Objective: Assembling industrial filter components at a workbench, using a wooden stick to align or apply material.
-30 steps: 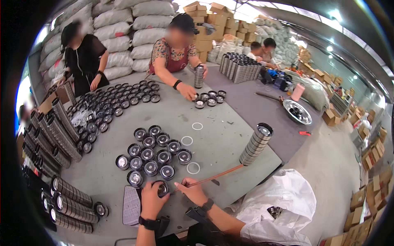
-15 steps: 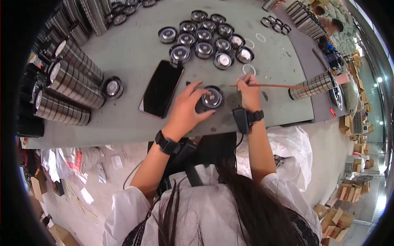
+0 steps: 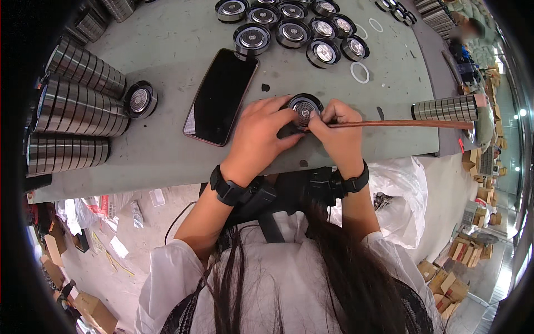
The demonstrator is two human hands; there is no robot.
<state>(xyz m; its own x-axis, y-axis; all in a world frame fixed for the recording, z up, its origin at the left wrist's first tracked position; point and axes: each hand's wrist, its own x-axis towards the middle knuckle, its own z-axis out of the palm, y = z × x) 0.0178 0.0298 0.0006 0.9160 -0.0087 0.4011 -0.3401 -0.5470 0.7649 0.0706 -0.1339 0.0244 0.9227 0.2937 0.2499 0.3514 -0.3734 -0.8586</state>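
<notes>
My left hand (image 3: 258,133) grips the near-left side of a round black-and-silver lid (image 3: 305,109) with a dotted metal centre, fingers and thumb curled about its rim. In my right hand (image 3: 340,136) is a long, thin reddish-brown stick (image 3: 403,123), pinched so that its inner end meets the lid's near edge. The right thumb rests at the lid's edge, and the fingers hide the stick's tip. Left of my left hand lies a dark-screened phone (image 3: 221,96). Past the lid, a white ring (image 3: 360,72) lies on the table.
Several similar lids (image 3: 293,33) are grouped at the far middle. Long stacks of lids (image 3: 83,106) lie at the left, with a single lid (image 3: 140,99) beside them. Another stack (image 3: 445,108) lies at the right. The grey table's (image 3: 161,172) front edge runs before me.
My right hand has come left and down to the lid, bringing the stick's end against it. My left hand has closed on the lid. The view has shifted, so the far lids sit higher.
</notes>
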